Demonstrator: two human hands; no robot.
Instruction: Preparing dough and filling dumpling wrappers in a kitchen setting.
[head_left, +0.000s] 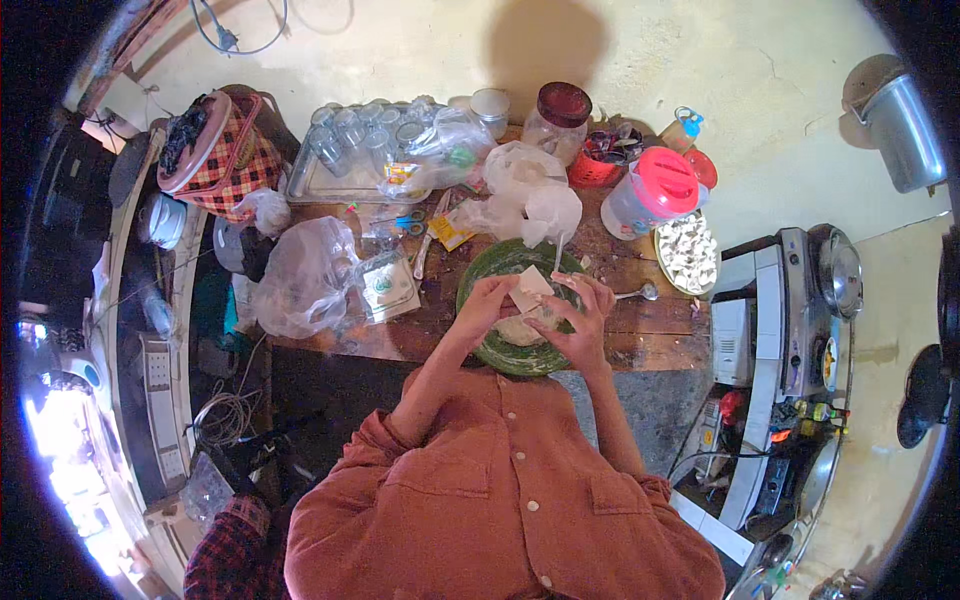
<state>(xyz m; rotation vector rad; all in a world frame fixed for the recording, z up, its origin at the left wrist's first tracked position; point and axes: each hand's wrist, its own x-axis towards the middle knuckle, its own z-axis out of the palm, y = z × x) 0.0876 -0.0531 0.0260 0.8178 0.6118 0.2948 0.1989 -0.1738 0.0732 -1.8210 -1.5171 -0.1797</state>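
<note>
A small square pale sheet (534, 289), like a dumpling wrapper, is pinched along its left side by my left hand (489, 301). My right hand (576, 319) is at the sheet's lower right edge, thumb and fingers spread; a fingertip appears to touch it. Both hands are above a green basin (491, 358), which has a whitish, floury mass (521, 330) inside. Just beyond the basin are whitish plastic bags (551, 214), with a thin pale handle (559, 251) pointing down towards my right fingers. Left of the basin, a clear package (388, 285) lies on the wooden table (637, 334).
A plate of small white pieces (687, 255) and a pink-lidded jug (652, 195) stand right. A metal spoon (637, 293) lies near my right hand. Behind are a tray of glass jars (322, 180) and blue scissors (410, 222). A stove (796, 307) is far right.
</note>
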